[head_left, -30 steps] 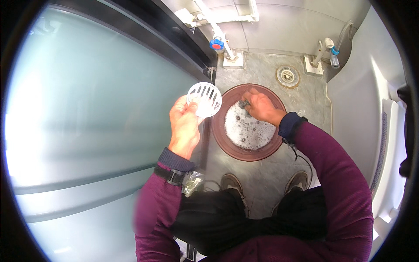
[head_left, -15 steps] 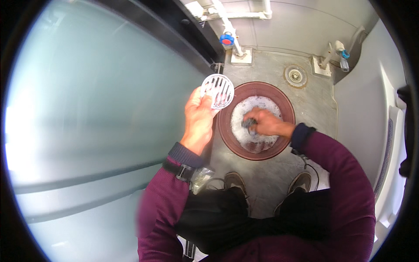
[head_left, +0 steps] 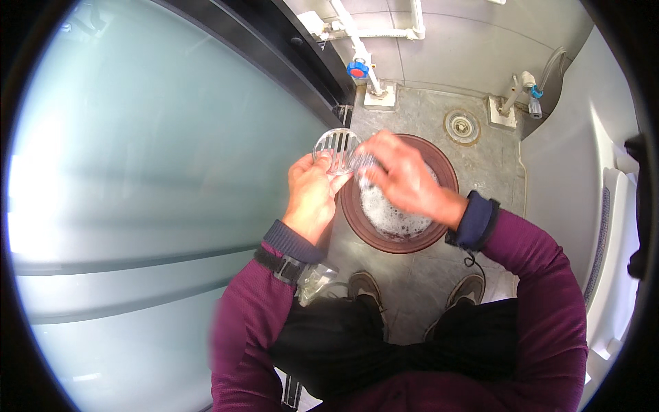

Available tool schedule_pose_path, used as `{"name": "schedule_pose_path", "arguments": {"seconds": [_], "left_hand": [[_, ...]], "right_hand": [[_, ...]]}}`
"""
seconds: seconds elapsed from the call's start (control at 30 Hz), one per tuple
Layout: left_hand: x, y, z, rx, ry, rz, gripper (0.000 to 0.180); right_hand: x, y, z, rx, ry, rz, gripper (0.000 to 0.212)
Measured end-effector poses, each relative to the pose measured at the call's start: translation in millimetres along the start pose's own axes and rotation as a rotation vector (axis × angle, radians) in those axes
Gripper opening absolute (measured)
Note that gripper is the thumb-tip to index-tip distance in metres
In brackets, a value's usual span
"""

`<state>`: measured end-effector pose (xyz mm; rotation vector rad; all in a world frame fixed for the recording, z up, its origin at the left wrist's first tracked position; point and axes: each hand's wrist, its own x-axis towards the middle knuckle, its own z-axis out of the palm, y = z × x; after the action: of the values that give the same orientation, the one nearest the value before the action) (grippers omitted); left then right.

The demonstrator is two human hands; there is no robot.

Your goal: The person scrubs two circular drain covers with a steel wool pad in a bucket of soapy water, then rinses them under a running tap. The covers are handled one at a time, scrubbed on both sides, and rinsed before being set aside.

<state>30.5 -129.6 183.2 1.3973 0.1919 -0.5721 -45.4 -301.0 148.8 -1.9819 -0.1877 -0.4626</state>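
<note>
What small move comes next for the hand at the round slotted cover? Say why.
Probably rub across the slots. The left hand holds the round slotted cover up over the brown basin of suds, and the right hand already presses something small against its edge.

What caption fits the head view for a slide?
Left hand holds a round slotted drain cover while the right hand scrubs it above a brown basin of soapy water.

Bright even daylight, glare off the frosted glass door (head_left: 137, 172) at left, fisheye-bent dark rim
</note>
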Motion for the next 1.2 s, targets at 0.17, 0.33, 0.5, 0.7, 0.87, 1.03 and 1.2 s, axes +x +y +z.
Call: {"name": "schedule_pose_path", "arguments": {"seconds": [0.17,0.33,0.5,0.7,0.87,1.03,1.2], "left_hand": [[-3,0,3,-0.063,-0.067,-0.015,0.020],[-2,3,3,-0.058,0.022,0.006,0.019],[-3,10,-2,-0.108,-0.054,0.069,0.015],[-7,17,-2,0.028,-0.044,0.027,0.016],[-12,25,-1,0.111,-0.083,0.017,0.016],[-10,24,3,0.153,-0.102,0.040,0.015],[-8,30,-7,0.139,-0.076,-0.010,0.014]], "right_hand": [[-2,-3,2,-0.112,0.335,0.000,0.029],[-2,-2,4,-0.052,0.149,-0.120,0.027],[4,5,8,-0.099,0.181,-0.155,0.030],[11,4,-12,-0.156,0.003,-0.271,0.028],[14,-8,-27,-0.209,-0.045,-0.326,0.032],[12,-16,-11,-0.138,-0.082,-0.399,0.032],[20,2,-27,-0.148,-0.146,-0.383,0.033]]}}
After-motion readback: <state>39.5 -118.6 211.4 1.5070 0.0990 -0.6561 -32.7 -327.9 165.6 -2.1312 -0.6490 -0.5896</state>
